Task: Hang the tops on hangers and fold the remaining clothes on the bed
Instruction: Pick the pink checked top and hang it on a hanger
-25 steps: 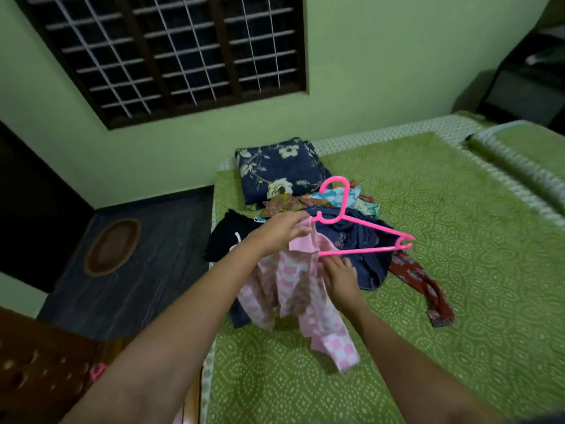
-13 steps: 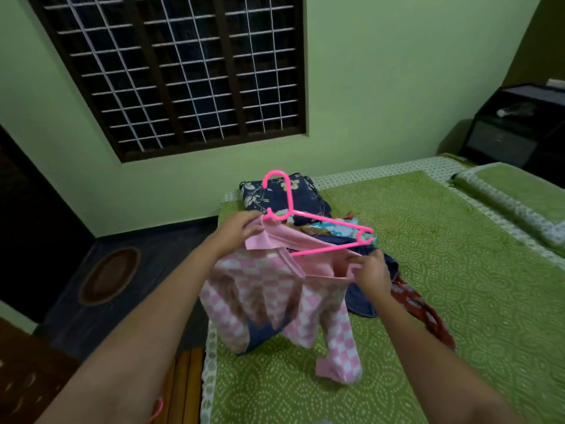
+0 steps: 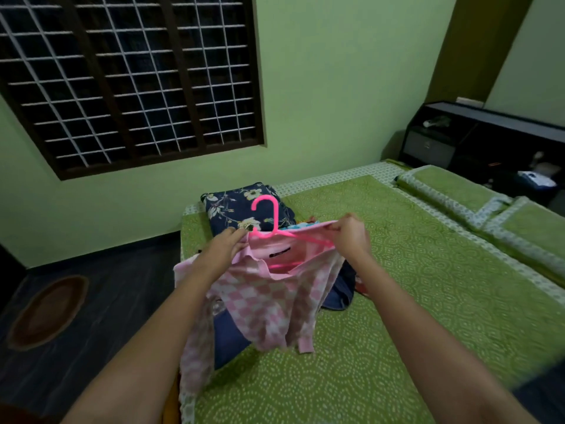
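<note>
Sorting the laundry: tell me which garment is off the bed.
The pink checked top, held up on the pink hanger by both hands; the others lie on the bed.

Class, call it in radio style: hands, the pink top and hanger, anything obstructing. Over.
Left hand and right hand both gripping pink checked top. Pink hanger inside the neckline, hook up. Nothing obstructing; top held above the bed.
</note>
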`<state>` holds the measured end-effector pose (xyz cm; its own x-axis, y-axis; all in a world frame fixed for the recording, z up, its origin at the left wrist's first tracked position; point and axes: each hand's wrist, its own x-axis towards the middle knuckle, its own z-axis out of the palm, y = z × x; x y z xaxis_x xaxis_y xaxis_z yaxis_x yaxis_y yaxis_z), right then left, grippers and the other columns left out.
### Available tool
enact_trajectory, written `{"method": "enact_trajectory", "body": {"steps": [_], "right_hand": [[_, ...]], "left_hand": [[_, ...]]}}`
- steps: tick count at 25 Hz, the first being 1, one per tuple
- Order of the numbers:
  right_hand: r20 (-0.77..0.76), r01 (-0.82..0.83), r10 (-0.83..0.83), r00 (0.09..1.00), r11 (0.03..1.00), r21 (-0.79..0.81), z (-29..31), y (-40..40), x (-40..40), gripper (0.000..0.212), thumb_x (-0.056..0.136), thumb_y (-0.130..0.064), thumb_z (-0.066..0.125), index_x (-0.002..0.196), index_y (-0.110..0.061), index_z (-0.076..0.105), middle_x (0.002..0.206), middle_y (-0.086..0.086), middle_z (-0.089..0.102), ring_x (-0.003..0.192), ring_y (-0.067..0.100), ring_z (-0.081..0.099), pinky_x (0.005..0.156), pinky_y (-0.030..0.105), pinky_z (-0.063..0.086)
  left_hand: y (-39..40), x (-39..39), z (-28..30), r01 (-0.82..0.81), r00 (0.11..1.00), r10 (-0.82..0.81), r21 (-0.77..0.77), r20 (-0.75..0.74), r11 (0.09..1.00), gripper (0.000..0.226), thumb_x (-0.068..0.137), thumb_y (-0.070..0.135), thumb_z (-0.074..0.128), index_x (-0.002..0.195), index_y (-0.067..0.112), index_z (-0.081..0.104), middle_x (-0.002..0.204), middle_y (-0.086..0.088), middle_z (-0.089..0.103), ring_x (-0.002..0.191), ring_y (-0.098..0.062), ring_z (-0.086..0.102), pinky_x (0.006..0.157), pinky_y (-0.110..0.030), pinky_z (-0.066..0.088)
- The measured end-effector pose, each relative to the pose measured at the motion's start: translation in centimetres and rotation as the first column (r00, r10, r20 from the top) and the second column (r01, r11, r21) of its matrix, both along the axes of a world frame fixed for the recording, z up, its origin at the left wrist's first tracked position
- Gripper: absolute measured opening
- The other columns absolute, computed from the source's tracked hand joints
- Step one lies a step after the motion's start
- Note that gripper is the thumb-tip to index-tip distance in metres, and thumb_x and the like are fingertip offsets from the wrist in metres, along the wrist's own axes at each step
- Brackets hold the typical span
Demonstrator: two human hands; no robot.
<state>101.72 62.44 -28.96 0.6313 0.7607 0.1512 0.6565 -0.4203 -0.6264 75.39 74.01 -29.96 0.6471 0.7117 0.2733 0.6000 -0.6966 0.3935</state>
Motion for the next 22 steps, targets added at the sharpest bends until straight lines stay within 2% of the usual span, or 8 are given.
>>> {"method": "enact_trajectory", "body": {"steps": [3,6,8,10,11,14,17,22], "right_hand": [[-0.042,-0.194,0.190,0.981,0.976,-0.099,3.6,-4.2,-1.0,0.026,0.087,-0.003,0.057,0.086,-0.022,0.075,0.090,-0.003,0.062,0.054,0.008,0.051,0.043,0.014,0.035],[-0.287,-0.481,0.420,0.861,0.856,-0.190,6.9,-10.7,1.0,0.019,0.089,-0.009,0.061,0.102,-0.018,0.070,0.084,0.002,0.068,0.066,0.012,0.060,0.060,0.021,0.054],[-0.208,-0.227,0.218,0.953,0.974,-0.017,8.1,-13.5,4.6,0.019,0.091,-0.018,0.063,0.110,-0.017,0.066,0.092,0.002,0.067,0.078,0.014,0.061,0.082,0.040,0.056],[0.117,0.011,0.000,0.993,0.996,-0.088,8.7,-16.2,8.8,0.037,0.092,-0.038,0.059,0.126,-0.022,0.057,0.118,0.001,0.059,0.108,0.022,0.053,0.096,0.046,0.044],[0.138,0.007,0.014,0.990,0.989,-0.150,8.7,-17.4,10.2,0.043,0.093,-0.045,0.055,0.127,-0.020,0.056,0.121,0.002,0.057,0.114,0.025,0.049,0.096,0.043,0.041],[-0.092,-0.072,0.068,0.993,0.997,-0.036,7.7,-20.7,13.6,0.034,0.095,-0.045,0.049,0.091,-0.013,0.061,0.088,0.007,0.061,0.086,0.021,0.055,0.075,0.035,0.040],[-0.042,0.125,-0.121,0.992,0.985,0.123,5.8,-23.9,17.1,0.034,0.098,-0.039,0.047,0.089,-0.011,0.064,0.089,0.014,0.067,0.088,0.026,0.061,0.089,0.046,0.041],[0.043,0.377,-0.428,0.903,0.835,0.401,7.1,-31.0,23.3,0.042,0.095,-0.045,0.043,0.077,-0.011,0.063,0.075,0.002,0.065,0.075,0.020,0.057,0.085,0.050,0.040]], "left_hand": [[-0.3,3.4,1.6,-0.006,0.997,0.004,0.024,0.082,1.000,0.023,0.095,0.009,0.051,0.118,0.008,0.057,0.105,-0.009,0.056,0.095,-0.025,0.057,0.080,-0.032,0.044],[-1.5,6.6,4.0,0.078,0.977,-0.093,0.081,0.191,0.994,0.028,0.093,0.005,0.054,0.120,0.010,0.059,0.110,-0.006,0.061,0.099,-0.024,0.058,0.084,-0.035,0.046],[-2.8,8.8,6.0,0.170,0.947,-0.194,0.111,0.256,0.979,0.027,0.092,-0.001,0.053,0.115,0.008,0.063,0.105,-0.002,0.061,0.095,-0.019,0.058,0.080,-0.028,0.045],[-4.2,11.4,7.8,0.278,0.910,-0.320,0.186,0.263,0.942,0.025,0.092,-0.003,0.052,0.111,0.007,0.064,0.100,-0.001,0.061,0.090,-0.018,0.057,0.072,-0.024,0.041],[-4.7,12.8,8.5,0.322,0.889,-0.373,0.215,0.264,0.922,0.024,0.092,-0.003,0.053,0.111,0.005,0.064,0.101,-0.002,0.062,0.089,-0.018,0.056,0.072,-0.024,0.040],[-5.9,17.6,9.6,0.399,0.844,-0.451,0.221,0.292,0.890,0.026,0.091,-0.001,0.054,0.115,0.004,0.064,0.106,-0.008,0.065,0.090,-0.017,0.055,0.077,-0.028,0.041],[-8.0,23.1,9.2,0.440,0.829,-0.468,0.159,0.306,0.884,0.028,0.093,0.005,0.055,0.119,0.006,0.063,0.113,-0.010,0.066,0.095,-0.017,0.056,0.081,-0.029,0.043],[-13.6,34.9,7.2,0.625,0.743,-0.646,0.163,0.177,0.763,0.034,0.093,0.034,0.049,0.112,0.010,0.065,0.103,-0.009,0.066,0.090,-0.026,0.062,0.074,-0.029,0.041]]}}
